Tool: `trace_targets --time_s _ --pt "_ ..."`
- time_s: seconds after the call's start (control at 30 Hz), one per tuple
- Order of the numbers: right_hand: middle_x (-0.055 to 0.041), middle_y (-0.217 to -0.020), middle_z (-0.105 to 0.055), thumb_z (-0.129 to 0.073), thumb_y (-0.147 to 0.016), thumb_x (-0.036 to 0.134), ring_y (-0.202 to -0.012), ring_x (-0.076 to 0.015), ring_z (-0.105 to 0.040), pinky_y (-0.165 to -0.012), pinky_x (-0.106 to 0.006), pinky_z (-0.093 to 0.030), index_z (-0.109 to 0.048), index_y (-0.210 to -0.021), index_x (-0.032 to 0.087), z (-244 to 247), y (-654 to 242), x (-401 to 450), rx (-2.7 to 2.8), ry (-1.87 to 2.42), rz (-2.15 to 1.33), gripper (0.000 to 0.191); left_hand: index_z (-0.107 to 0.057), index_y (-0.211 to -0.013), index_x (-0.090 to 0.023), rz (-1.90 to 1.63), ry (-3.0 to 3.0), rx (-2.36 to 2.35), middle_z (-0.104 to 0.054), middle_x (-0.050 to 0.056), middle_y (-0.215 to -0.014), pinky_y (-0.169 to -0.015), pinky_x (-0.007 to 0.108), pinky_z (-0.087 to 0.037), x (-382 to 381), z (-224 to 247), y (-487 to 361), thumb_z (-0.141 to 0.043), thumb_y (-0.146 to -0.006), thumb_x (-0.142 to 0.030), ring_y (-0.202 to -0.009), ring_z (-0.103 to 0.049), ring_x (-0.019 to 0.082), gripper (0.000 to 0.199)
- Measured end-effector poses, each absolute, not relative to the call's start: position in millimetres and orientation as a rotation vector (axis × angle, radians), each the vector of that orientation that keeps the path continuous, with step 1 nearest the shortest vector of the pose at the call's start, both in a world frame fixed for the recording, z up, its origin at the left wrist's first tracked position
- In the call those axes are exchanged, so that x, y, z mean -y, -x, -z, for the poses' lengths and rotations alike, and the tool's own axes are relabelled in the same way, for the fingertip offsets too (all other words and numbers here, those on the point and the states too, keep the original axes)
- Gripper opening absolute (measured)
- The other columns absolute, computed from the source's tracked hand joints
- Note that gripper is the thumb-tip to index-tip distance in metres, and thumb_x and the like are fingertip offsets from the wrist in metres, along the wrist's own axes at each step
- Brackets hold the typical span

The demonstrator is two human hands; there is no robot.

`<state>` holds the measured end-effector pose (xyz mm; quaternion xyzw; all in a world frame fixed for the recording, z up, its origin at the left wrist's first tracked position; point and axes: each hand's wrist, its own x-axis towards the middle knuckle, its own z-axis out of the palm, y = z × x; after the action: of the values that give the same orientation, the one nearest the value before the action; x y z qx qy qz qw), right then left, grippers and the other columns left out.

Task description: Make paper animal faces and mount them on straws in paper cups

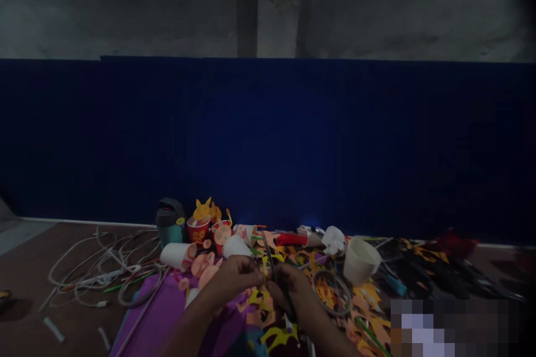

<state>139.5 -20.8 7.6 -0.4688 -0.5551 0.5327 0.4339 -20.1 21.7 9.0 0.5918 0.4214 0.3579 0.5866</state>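
Observation:
Near the middle of the cluttered table, my right hand [293, 287] is closed around a pair of scissors [269, 250], its blades pointing up and away from me. Close beside it, my left hand [238, 273] pinches a small piece of yellow paper [264, 265] next to the blades. Under both hands lie many cut scraps of yellow, orange and pink paper [278, 337]. Just beyond my left hand is a white paper cup [237, 246] on its side. Pink paper cut-outs [208, 274] lie to its left.
Red cups [198, 228] with orange animal cut-outs stand behind, beside a teal bottle [170, 220]. Purple sheets [146, 312] and tangled white cables [104, 268] lie left. On the right are a tape roll [347, 302] and a white cup [361, 262]. A blue partition [268, 139] borders the table's back.

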Motion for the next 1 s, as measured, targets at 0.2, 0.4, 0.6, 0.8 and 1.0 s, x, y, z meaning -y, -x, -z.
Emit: trace_targets --time_s 0.2,0.4,0.6,0.8,1.0 --pt "0.0096 -0.043 -0.043 -0.069 -0.064 0.045 -0.031 -0.0065 -0.043 -0.031 -0.017 -0.036 -0.047 -0.068 0.018 5 -138 17 1.275 1.08 -1.293 0.035 -0.064 -0.061 -0.015 -0.835 -1.324 -0.905 -0.06 0.0 -0.057 -0.055 0.022 -0.033 -17 -8 11 -0.075 -0.058 -0.039 -0.056 -0.05 0.013 0.026" --pt "0.0092 -0.043 -0.043 -0.064 -0.072 0.048 -0.032 -0.0075 -0.043 -0.031 -0.017 -0.036 -0.049 -0.075 0.018 11 -143 14 1.186 1.018 -1.231 0.034 -0.059 -0.06 -0.015 -0.955 -1.237 -0.829 -0.057 0.0 -0.06 -0.059 0.023 -0.035 -16 5 -1 -0.076 -0.058 -0.04 -0.059 -0.049 0.013 0.03" --pt "0.0037 -0.06 -0.051 -0.063 -0.074 0.044 -0.05 -0.0107 -0.051 -0.047 -0.021 -0.042 -0.05 -0.075 0.018 4 -146 16 1.326 0.999 -1.122 0.029 -0.056 -0.063 -0.016 -1.109 -1.169 -0.832 -0.052 -0.002 -0.062 -0.06 0.022 -0.034 -8 3 -5 -0.067 -0.071 -0.032 -0.062 -0.046 0.012 0.021" --pt "0.0023 -0.067 -0.048 -0.06 -0.077 0.039 -0.058 -0.0108 -0.045 -0.052 -0.022 -0.04 -0.05 -0.079 0.018 17 -139 18 1.514 0.951 -1.174 0.023 -0.053 -0.065 -0.016 -1.153 -1.032 -0.841 -0.051 -0.003 -0.062 -0.06 0.022 -0.035 -4 -6 -4 -0.068 -0.07 -0.027 -0.062 -0.045 0.011 0.019" --pt "0.0032 -0.067 -0.045 -0.06 -0.076 0.037 -0.058 -0.01 -0.042 -0.052 -0.022 -0.038 -0.048 -0.076 0.018 15 -137 19 1.507 0.921 -1.182 0.023 -0.05 -0.062 -0.017 -1.162 -1.031 -0.825 -0.048 -0.004 -0.059 -0.058 0.022 -0.033 -6 -5 -4 -0.068 -0.067 -0.025 -0.059 -0.043 0.01 0.02"
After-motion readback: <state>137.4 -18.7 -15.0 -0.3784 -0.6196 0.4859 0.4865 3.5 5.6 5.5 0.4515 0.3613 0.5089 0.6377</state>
